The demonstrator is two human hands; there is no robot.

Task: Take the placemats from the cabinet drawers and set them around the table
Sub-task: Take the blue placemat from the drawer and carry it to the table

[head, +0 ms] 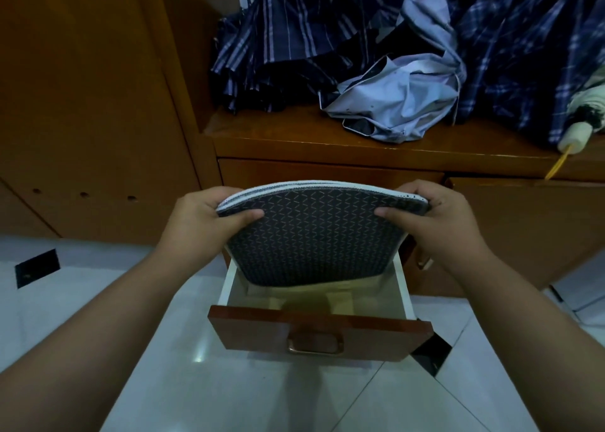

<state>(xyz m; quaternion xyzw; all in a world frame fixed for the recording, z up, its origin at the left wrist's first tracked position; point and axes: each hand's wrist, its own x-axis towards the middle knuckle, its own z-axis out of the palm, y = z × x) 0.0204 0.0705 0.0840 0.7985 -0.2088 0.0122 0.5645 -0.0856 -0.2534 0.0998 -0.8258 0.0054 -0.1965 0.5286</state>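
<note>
A stack of dark patterned placemats (pixel 314 238) with white edges stands tilted above the open wooden drawer (pixel 322 332), its lower edge still inside the drawer. My left hand (pixel 203 217) grips the stack's upper left corner, thumb on the front. My right hand (pixel 435 217) grips the upper right corner the same way. The drawer's white inside shows below the stack, with nothing else visible in it.
The drawer belongs to a brown wooden cabinet (pixel 327 143). On its ledge lie folded plaid umbrellas (pixel 294 45), a light blue cloth (pixel 399 101), a phone (pixel 358 126) and a cream umbrella handle (pixel 577 134). White floor tiles (pixel 229 382) lie below.
</note>
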